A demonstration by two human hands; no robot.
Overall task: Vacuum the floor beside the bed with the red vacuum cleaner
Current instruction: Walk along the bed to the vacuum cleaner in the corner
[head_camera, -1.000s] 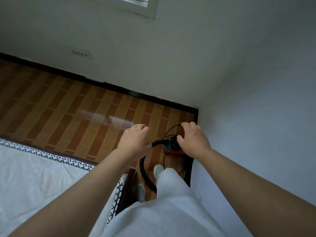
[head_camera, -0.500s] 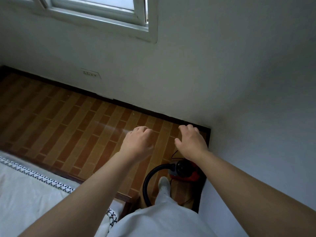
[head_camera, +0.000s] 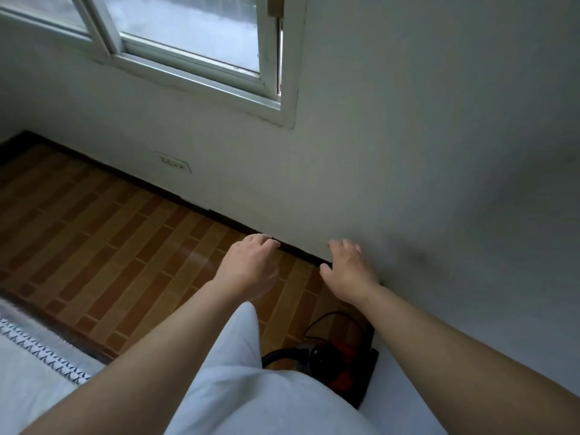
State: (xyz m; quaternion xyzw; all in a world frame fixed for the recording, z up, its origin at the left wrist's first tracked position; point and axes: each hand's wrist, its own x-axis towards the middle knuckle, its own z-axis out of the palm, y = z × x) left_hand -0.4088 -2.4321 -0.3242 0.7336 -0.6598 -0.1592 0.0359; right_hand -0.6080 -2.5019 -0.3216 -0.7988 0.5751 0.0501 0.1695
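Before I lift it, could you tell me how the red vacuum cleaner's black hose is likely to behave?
The black hose bends in an arc, so it will probably flop rather than stay stiff. Joined to the red vacuum cleaner, it may tug that body along.

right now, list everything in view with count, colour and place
red vacuum cleaner: one, red and black, floor by the right wall
hose: one, black, curving from the vacuum toward the leg
cord: one, thin black, on the floor beyond the vacuum
floor: one, brown wood-pattern, left and centre
bed: one, white with patterned edge, lower left
window: one, white frame, top left
wall outlet: one, white, below the window
trouser leg: one, white, bottom centre
left hand: one, bare, empty, over the floor
right hand: one, bare, empty, near the corner
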